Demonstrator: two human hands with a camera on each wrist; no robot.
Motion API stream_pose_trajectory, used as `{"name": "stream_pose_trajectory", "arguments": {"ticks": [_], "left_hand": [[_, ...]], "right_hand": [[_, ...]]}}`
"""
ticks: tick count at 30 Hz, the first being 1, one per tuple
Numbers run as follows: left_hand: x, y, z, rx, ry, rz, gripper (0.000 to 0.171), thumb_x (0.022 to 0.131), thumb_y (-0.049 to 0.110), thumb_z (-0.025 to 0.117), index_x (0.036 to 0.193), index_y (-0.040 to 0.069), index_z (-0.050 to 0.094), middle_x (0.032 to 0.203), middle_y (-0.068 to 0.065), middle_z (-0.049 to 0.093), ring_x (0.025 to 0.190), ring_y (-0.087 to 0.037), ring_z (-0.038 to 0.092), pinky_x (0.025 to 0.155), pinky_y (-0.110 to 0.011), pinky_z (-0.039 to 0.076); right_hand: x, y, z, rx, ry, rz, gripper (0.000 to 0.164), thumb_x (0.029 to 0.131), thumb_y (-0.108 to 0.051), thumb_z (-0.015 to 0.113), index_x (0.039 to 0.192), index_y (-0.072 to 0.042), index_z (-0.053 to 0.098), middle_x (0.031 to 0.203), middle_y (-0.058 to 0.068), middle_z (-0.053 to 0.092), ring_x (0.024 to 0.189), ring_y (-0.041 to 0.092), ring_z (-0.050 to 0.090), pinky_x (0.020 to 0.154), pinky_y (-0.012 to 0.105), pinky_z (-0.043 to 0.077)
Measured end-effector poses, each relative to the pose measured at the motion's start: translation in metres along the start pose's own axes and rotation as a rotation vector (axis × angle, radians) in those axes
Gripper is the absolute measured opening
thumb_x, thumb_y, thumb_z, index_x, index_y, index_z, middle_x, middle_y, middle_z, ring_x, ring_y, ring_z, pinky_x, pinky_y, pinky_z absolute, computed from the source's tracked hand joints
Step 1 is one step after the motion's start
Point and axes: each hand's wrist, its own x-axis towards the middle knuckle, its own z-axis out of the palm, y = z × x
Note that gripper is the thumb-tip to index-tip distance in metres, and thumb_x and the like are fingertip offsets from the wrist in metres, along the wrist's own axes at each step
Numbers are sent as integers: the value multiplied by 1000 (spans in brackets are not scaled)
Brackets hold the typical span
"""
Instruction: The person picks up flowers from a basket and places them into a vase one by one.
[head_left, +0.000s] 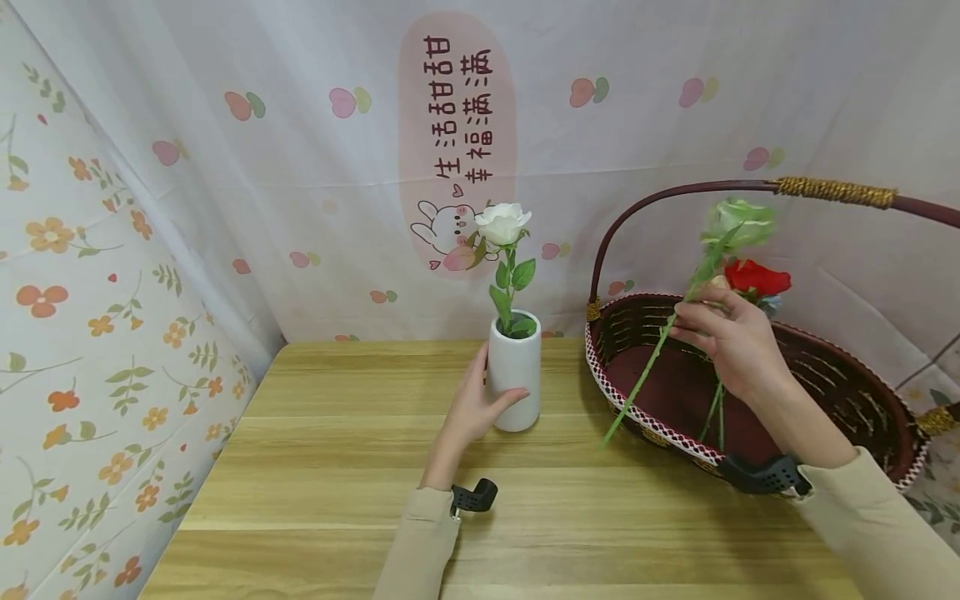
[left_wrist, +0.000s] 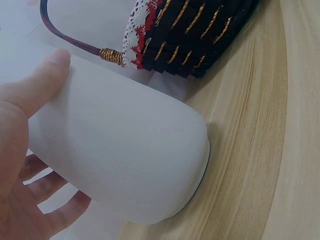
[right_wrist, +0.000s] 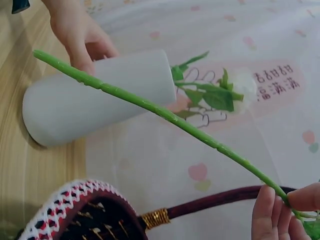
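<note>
A white cylindrical vase (head_left: 516, 379) stands upright on the table, with one white rose (head_left: 503, 223) in it. My left hand (head_left: 474, 407) holds the vase from its left side, thumb in front and fingers behind. Between the thumb and fingers of my right hand (head_left: 738, 342) is the stem of a pale green rose (head_left: 741, 223). The rose is tilted, bloom up over the basket and stem end down to the left. That bare green stem (right_wrist: 170, 116) crosses in front of the vase in the right wrist view.
A dark woven basket (head_left: 840, 367) with lace trim and a tall handle (head_left: 675, 193) stands at the right. In it are a red rose (head_left: 757, 277) and other flowers, partly hidden by my right hand. Patterned curtain (head_left: 300, 192) hangs behind the wooden table (head_left: 330, 475).
</note>
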Motion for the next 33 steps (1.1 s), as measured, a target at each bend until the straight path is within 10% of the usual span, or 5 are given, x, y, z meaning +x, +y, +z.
{"name": "stream_pose_trajectory", "arguments": {"ticks": [7, 33], "left_hand": [[-1, 0, 0, 1, 0, -8, 94, 87, 35, 82, 160, 17, 25, 154, -7, 41, 136, -24, 44, 107, -47, 43], [0, 2, 0, 17, -10, -20, 94, 87, 33, 81, 160, 15, 24, 154, -10, 40, 136, -26, 44, 107, -48, 42]], "right_hand": [[0, 6, 15, -8, -60, -13, 14, 98, 5, 59, 111, 1, 55, 94, 6, 65, 81, 18, 68, 79, 30, 59], [13, -2, 66, -24, -111, -56, 22, 97, 2, 64, 113, 0, 51, 93, 6, 66, 84, 17, 68, 79, 28, 59]]}}
